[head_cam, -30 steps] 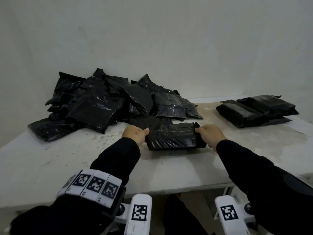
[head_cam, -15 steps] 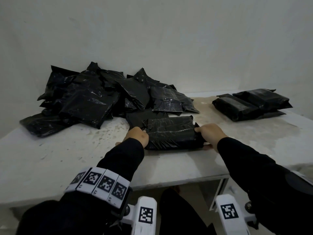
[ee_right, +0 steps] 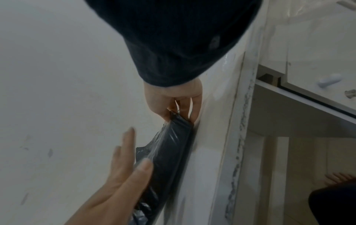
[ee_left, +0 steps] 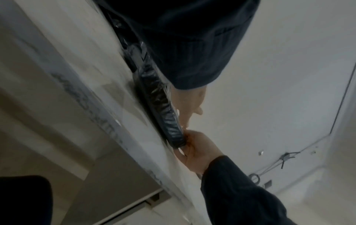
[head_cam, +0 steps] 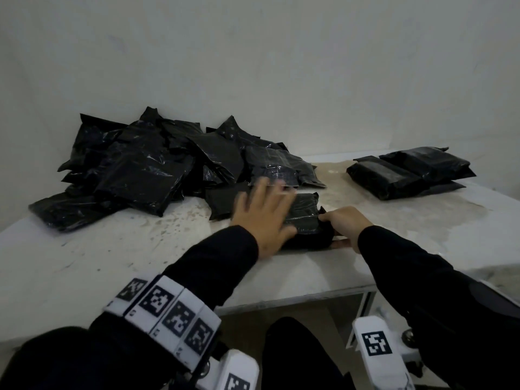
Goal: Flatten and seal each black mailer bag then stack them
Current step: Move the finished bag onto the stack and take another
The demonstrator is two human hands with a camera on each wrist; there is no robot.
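I am pinning the glossy black plastic mailer bag (head_cam: 305, 218) flat near the front edge of the worn white surface (head_cam: 135, 249), and I am using each hand for a different job. My right hand (head_cam: 344, 225) is gripping the bag's right end, fingers curled over it and thumb tucked beneath, which I judge is anchoring it so it is not sliding while I work. My left hand (head_cam: 261, 213) is lying open with fingers spread and straight over the bag's left half, blurred in the head view; that flat palm looks suited to pressing air out and smoothing the film before sealing. Whether the flap is already stuck down I cannot tell. I am keeping the loose heap of unsorted black mailer bags (head_cam: 146, 170) at the back left, just behind the one in hand, so the next is within reach, and the small stack of flattened black bags (head_cam: 408, 171) is sitting well apart at the far right, keeping finished work separate. The surface is looking stained and speckled, its front edge scuffed, and it is standing against a plain pale wall (head_cam: 281, 66) in dim light.
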